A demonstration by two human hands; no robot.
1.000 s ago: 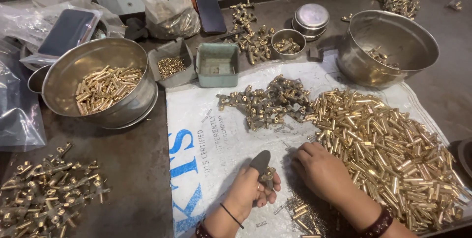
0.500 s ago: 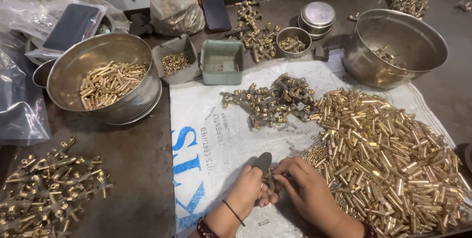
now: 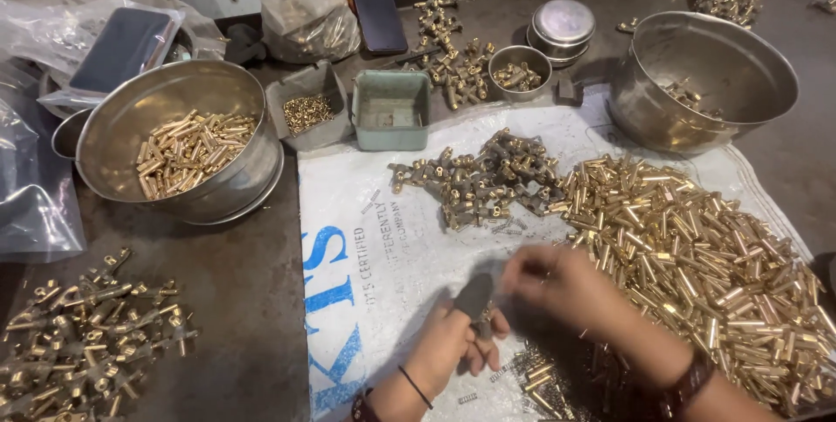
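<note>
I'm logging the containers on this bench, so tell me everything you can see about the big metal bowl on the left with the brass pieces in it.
The big metal bowl is a round, deep, silvery steel basin with a rolled rim and dull, scuffed inner walls. It stands upright on the dark worktop, seemingly nested in a second, similar rim at its base. A heap of short brass tubes covers part of its bottom, lying every way. A white printed sack lies just right of it and clear plastic bags crowd its left side. Neither hand touches it.

Both hands close together, fingers curled
</note>
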